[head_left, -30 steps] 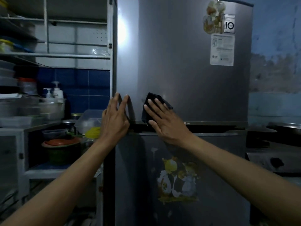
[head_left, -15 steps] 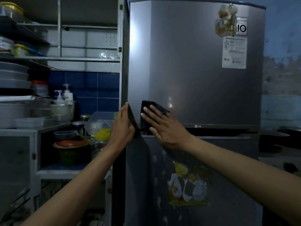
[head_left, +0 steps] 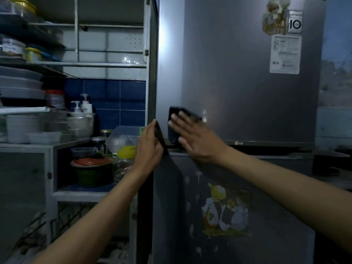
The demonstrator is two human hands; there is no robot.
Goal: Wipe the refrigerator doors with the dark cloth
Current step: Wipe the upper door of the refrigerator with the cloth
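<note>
We press the dark cloth [head_left: 174,123] flat on the upper fridge door [head_left: 238,77], right hand [head_left: 194,139] fingers straight and spread, cloth showing beyond the fingertips. Left hand [head_left: 149,147] fingers lie together along the door's left edge.

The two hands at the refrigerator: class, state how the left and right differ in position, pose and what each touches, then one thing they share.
The left hand sits at the refrigerator's left edge, seen side-on; the right hand lies flat on the door front. The right presses the dark cloth with spread fingers; the left touches no cloth. The right is motion-blurred, the left sharper. Both are bare and sit near the seam between the two doors.
</note>
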